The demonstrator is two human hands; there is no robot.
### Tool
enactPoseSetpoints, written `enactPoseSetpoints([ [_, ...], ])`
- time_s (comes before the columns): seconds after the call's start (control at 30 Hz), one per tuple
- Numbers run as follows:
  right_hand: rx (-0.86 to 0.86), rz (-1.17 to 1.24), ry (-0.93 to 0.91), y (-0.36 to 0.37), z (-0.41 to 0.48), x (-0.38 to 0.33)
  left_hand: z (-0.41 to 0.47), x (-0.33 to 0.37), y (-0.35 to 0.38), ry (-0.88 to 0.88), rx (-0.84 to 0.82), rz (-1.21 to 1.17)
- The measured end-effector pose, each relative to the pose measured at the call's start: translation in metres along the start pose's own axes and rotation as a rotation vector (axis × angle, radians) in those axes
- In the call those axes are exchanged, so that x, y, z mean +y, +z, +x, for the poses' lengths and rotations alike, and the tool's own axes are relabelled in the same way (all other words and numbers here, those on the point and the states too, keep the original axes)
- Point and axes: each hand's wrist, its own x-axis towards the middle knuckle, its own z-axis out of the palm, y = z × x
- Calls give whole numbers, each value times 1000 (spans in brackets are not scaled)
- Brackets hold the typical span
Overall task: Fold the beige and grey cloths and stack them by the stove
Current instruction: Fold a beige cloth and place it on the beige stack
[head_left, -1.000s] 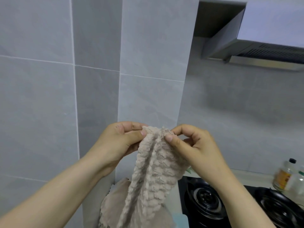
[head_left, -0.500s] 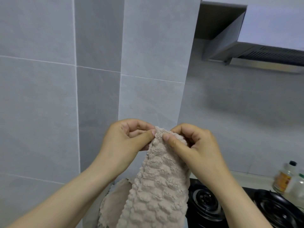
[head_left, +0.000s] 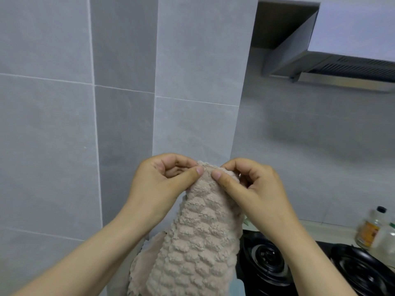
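Head camera view of two bare hands raised before a grey tiled wall (head_left: pixel 64 124). The left hand (head_left: pixel 158 184) and right hand (head_left: pixel 254 189) sit close together, each pinching the top edge of a beige cloth (head_left: pixel 198 242) between thumb and fingers. This bumpy cloth hangs straight down between the forearms, its lower part out of frame. A black stove (head_left: pixel 310 268) lies low on the right, with bottles (head_left: pixel 376 231) at its far right and a range hood (head_left: pixel 342 67) above.
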Motion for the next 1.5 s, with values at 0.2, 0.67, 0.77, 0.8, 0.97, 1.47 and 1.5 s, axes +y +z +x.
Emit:
enactPoseSetpoints([
  [0.2,-32,-212,40,-24,1,9,12,-2,-15,50,75,33],
  [0.67,99,-644,-95,-23,4,8,15,-7,-18,156,90,34],
  [0.77,86,-621,-53,-23,3,7,12,-4,-15,184,89,27],
  [0.8,84,-602,-32,-24,3,8,11,-3,-14,191,92,29],
  [0.97,0,-478,38,-28,2,5,9,1,-8,196,89,58],
  [1.47,-147,74,-37,-5,17,-14,3,9,2,236,14,82],
  [1.5,-136,83,-47,-4,18,-13,2,9,3,231,10,64],
])
